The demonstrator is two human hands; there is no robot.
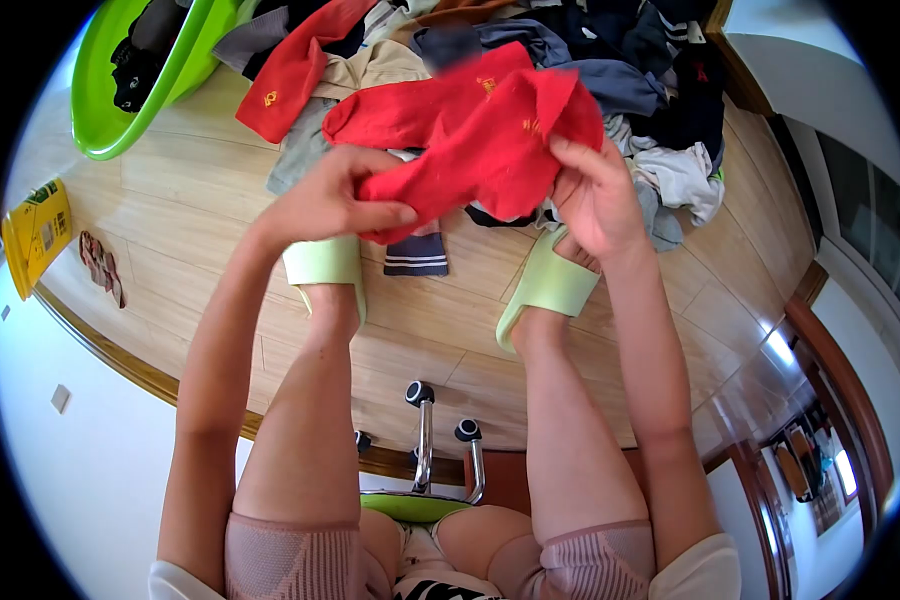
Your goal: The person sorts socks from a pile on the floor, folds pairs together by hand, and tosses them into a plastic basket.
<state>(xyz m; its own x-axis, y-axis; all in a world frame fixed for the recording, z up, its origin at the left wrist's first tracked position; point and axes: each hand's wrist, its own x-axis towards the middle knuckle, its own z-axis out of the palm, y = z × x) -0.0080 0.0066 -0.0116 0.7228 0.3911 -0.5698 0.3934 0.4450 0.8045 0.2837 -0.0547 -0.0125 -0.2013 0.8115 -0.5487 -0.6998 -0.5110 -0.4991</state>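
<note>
A red sock point(470, 170) with small yellow marks is stretched between my two hands above the floor. My left hand point(340, 200) pinches its left end between thumb and fingers. At its right end, my right hand point(602, 195) grips the fabric with the thumb on top. Just behind it is a second red sock point(390, 108), also with a yellow mark; whether it is held too, I cannot tell. Another red sock point(295, 75) lies on the clothes pile. A dark sock with white stripes point(417, 256) lies on the floor below my hands.
A heap of socks and clothes point(610, 90) spreads across the wooden floor ahead. A green basin point(95, 125) with dark items stands at the far left, near a yellow package point(40, 235). My feet wear pale green slippers point(325, 262). Chair legs point(425, 440) show below.
</note>
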